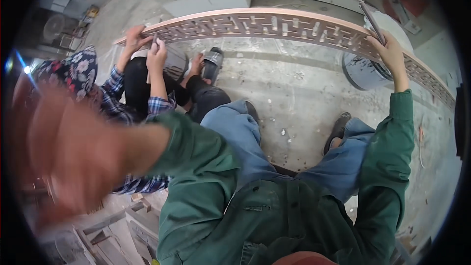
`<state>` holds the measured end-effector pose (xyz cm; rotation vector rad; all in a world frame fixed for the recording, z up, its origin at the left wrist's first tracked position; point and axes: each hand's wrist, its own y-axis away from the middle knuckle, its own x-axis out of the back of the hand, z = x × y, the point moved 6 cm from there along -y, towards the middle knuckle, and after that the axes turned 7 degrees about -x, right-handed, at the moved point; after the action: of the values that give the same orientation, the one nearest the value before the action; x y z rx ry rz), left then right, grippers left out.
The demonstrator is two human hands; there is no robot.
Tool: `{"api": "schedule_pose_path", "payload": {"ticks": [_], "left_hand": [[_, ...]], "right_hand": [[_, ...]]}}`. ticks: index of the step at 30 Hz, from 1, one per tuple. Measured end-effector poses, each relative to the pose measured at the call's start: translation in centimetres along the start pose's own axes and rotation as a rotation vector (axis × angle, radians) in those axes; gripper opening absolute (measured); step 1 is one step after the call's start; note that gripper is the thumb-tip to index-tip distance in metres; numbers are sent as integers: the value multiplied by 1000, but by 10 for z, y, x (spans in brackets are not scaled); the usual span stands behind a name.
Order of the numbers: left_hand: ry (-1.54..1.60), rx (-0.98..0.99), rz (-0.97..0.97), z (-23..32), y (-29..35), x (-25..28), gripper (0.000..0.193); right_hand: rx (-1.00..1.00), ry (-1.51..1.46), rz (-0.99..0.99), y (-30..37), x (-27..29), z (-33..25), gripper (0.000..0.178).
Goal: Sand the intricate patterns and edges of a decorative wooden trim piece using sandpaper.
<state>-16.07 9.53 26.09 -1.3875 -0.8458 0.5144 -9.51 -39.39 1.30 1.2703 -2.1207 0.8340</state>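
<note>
A long carved lattice panel (289, 25), light brown with a cut-out geometric pattern, stretches across in front of me. At its right part, my right hand (391, 53) is closed around a slim grey rod-shaped tool (372, 21) that points up and away; its exact kind is unclear. The thumb and lower fingers lie close to the panel's edge. My left hand (73, 152) is raised at the left, close to the camera and off the panel. Motion smears its fingers, so whether it holds anything is hidden.
A co-worker in a floral cap (73, 73) and plaid shirt sits at the left, one hand (132, 39) on the panel's left end. Buckets stand under the panel, one grey bucket (360, 74) at the right. Wooden frames (110, 230) lie behind at lower left.
</note>
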Motion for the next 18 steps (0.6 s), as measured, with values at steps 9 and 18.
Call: {"api": "schedule_pose_path", "payload": {"ticks": [9,18], "left_hand": [[-287,1309,377,-195,229,-17,34],[399,1288,365,-221,247,-124,38]], "right_hand": [[280,93,225,10,-18,-74,34],[-349,-1211,-698,46,-123,-137,29]]}}
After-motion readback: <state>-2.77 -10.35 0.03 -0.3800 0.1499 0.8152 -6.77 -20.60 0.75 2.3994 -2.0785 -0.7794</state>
